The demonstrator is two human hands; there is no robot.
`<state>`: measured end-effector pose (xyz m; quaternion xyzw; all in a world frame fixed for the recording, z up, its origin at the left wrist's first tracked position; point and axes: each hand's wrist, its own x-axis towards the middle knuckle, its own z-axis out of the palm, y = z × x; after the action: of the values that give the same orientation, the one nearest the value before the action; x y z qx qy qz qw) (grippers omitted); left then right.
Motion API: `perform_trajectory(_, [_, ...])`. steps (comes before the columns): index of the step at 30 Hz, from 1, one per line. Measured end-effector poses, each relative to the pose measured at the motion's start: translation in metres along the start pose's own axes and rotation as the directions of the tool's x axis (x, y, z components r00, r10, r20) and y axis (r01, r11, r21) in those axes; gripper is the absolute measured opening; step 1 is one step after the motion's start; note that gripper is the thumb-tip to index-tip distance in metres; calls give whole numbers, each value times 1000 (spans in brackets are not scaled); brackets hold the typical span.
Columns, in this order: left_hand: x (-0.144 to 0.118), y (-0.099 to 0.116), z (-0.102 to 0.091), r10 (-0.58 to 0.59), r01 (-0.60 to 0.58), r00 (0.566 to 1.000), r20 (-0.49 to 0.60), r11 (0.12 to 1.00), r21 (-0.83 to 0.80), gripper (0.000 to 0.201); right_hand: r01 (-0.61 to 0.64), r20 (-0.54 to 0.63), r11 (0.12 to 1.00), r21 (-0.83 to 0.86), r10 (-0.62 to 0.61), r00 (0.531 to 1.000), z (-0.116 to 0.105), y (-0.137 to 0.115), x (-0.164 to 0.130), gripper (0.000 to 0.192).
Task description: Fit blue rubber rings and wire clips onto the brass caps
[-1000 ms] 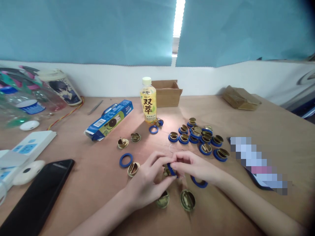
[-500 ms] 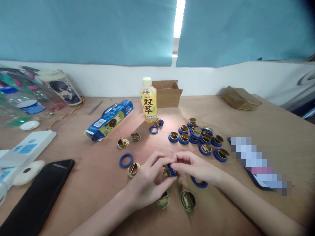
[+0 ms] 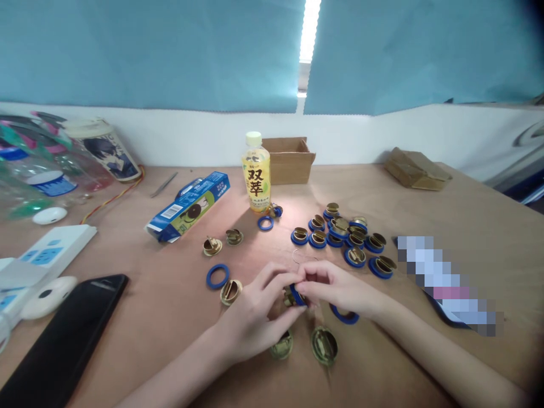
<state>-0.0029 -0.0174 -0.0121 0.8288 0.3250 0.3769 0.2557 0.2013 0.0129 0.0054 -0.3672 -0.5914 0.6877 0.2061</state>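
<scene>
My left hand [image 3: 255, 317] and my right hand [image 3: 335, 289] meet over the wooden table [image 3: 140, 306], both pinching one brass cap with a blue ring [image 3: 294, 296] partly around it. Under the right wrist lies a loose blue ring [image 3: 345, 316]. Two bare brass caps [image 3: 323, 344] rest just below the hands. Further left lie another blue ring [image 3: 217, 276] and a brass cap [image 3: 230, 291]. A cluster of several caps fitted with blue rings [image 3: 346, 238] sits beyond the right hand.
A yellow drink bottle [image 3: 255, 180] stands mid-table in front of a small cardboard box [image 3: 289, 160]. A blue snack box [image 3: 189, 207], a black phone [image 3: 63, 340] and a white power strip [image 3: 42, 258] lie left. A blurred item [image 3: 446, 283] lies right.
</scene>
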Motion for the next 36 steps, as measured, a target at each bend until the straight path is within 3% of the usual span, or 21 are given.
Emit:
perform_trajectory(13, [-1,-1,0,-3,3,999,37,1000,-6,38,4,-14,998,-63,-5,1000,3,-3,-1,22])
perform_trajectory(36, [-1,-2,0,-3,2,999,52,1000,12,35,20,-6,998,-53,-20,1000,4,0,-1,18])
